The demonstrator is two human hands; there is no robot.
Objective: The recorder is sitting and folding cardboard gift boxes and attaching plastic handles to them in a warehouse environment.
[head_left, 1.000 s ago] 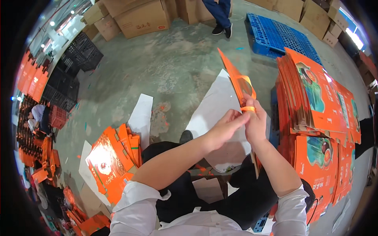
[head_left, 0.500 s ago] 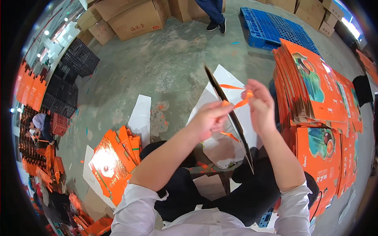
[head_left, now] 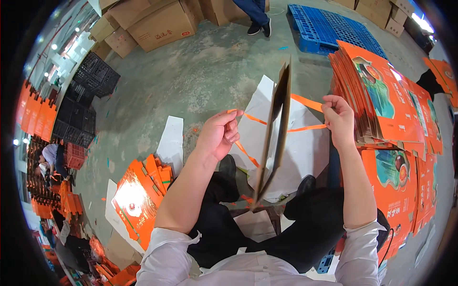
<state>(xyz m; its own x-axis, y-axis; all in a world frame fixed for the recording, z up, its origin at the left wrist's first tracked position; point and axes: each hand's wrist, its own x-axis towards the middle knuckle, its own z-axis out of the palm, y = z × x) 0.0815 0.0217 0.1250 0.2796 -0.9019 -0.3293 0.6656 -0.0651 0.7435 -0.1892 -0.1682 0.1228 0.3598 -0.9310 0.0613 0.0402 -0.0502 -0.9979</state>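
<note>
A flat cardboard carton point(head_left: 273, 128), seen edge-on, hangs upright between my two hands, its two panels slightly parted. Orange ribbon handles come out of both its sides. My left hand point(head_left: 219, 133) pinches the left ribbon point(head_left: 255, 118), drawn out as a loop. On the other side my right hand point(head_left: 339, 121) has its fingers closed on the right ribbon point(head_left: 307, 102), whose two strands run taut to the carton. Neither hand touches the cardboard itself. White sheets point(head_left: 310, 148) lie on the floor below it.
At my right stand tall stacks of printed orange cartons point(head_left: 389, 190). A smaller orange pile point(head_left: 138, 195) lies at my left. Further off are a blue pallet point(head_left: 329, 28), black crates point(head_left: 95, 74), brown boxes point(head_left: 162, 28) and a standing person's legs point(head_left: 253, 12).
My hands have moved apart, left hand leftward and right hand rightward, each pulling a ribbon. The carton has turned more upright, and its panels have spread a little.
</note>
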